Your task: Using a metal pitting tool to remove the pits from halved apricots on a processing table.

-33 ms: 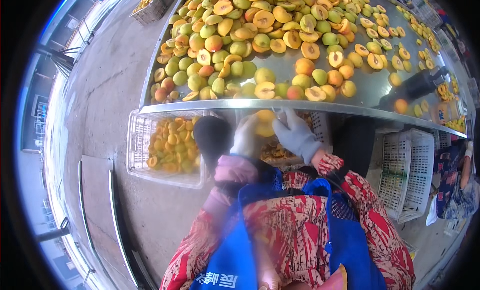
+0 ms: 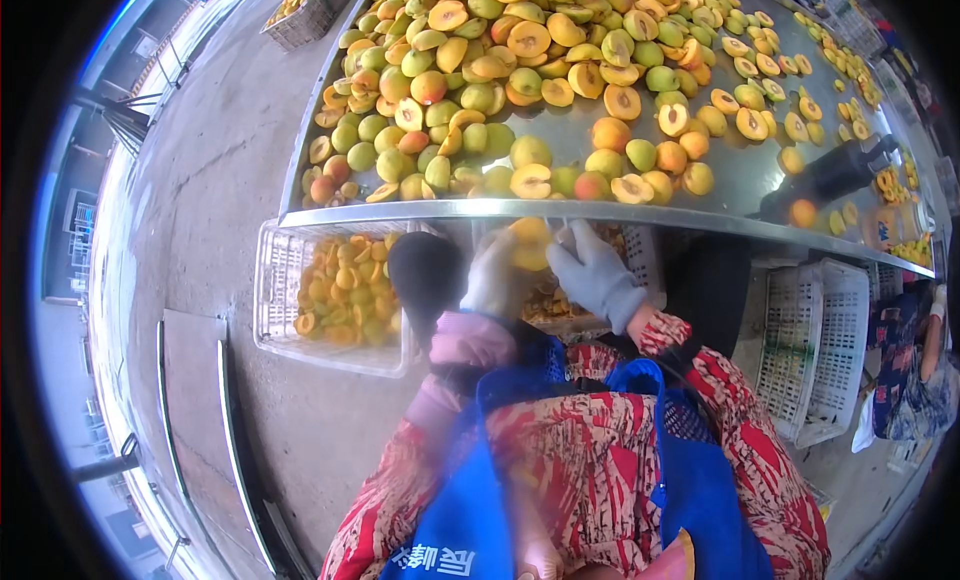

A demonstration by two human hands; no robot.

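My left hand [image 2: 495, 275], in a whitish glove, is closed around a yellow peach [image 2: 528, 245] just below the front edge of the steel table [image 2: 640, 214]. Close to the fruit's right side is my right hand [image 2: 595, 272], gloved in pale grey, its fingers bent together. Whatever they pinch is too small and blurred to make out. Beyond the edge lies a large heap of peaches [image 2: 430, 85], some whole, many cut in half with the stone or its hollow showing.
Left of my knee stands a white crate [image 2: 265, 290] with peach halves in it. Another crate, partly hidden, sits beneath my hands. Stacked white crates [image 2: 815, 345] are at the right, beside another person [image 2: 910, 360]. A dark object [image 2: 830, 173] lies on the table's right part.
My right hand has shifted very slightly, and the peach in my left hand has turned or tilted a little. Everything else looks the same.
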